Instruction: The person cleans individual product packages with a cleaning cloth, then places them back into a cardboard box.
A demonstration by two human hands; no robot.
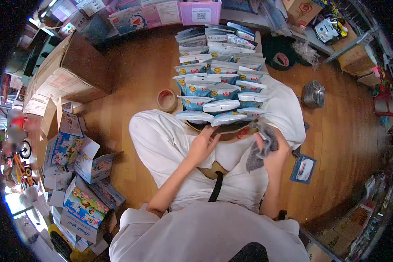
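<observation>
A grey cloth (pixel 264 147) is bunched in my right hand (pixel 278 153), with its end hanging down over my lap. My left hand (pixel 201 146) has its fingers stretched forward and holds nothing that I can see. Its fingertips touch or nearly touch the near edge of the rows of blue and white packets (pixel 222 105). Those packets stand packed in three columns in front of my crossed legs, with silver-grey packets (pixel 220 36) at the far end. Between my hands lies a dark gap below the nearest packets.
Left of the packets a tape roll (pixel 166 100) lies on the wooden floor (pixel 126 70). Several opened printed cartons (pixel 81 205) and a large cardboard box (pixel 70 72) are farther left. On the right are a metal tin (pixel 313 94) and a small blue packet (pixel 303 169).
</observation>
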